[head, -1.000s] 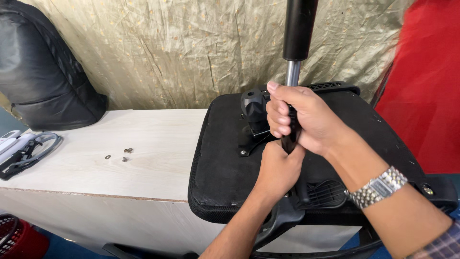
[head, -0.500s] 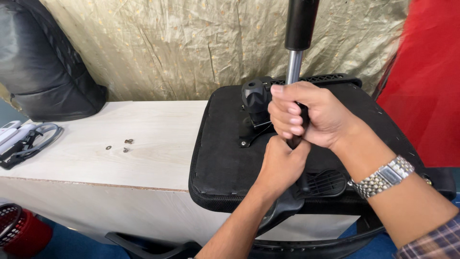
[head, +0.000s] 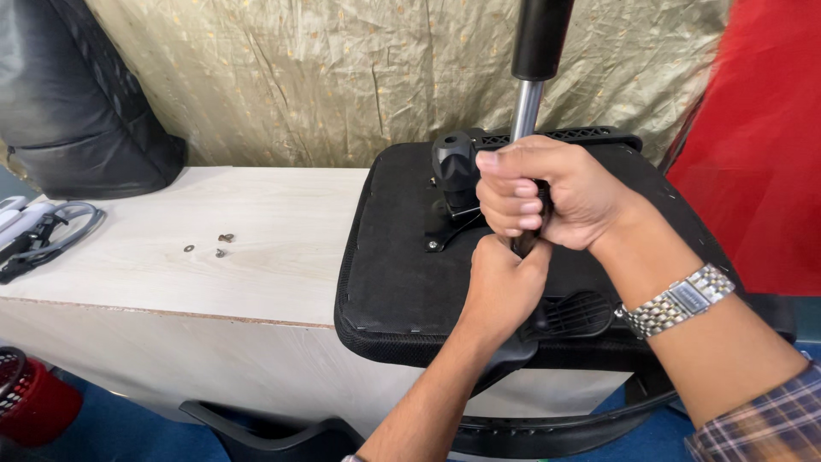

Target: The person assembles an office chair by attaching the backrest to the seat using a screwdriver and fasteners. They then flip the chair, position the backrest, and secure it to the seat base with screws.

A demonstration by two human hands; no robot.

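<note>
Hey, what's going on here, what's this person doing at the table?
A person has an upturned office chair seat lying on a pale wooden table. Both hands grip the base of the gas lift column that stands up from the seat's underside: the right hand is wrapped around it, and the left hand is clenched just below. A few small screws lie loose on the table to the left, apart from the seat.

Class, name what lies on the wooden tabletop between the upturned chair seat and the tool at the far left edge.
In the head view, only three small metal fasteners lie there.
</note>
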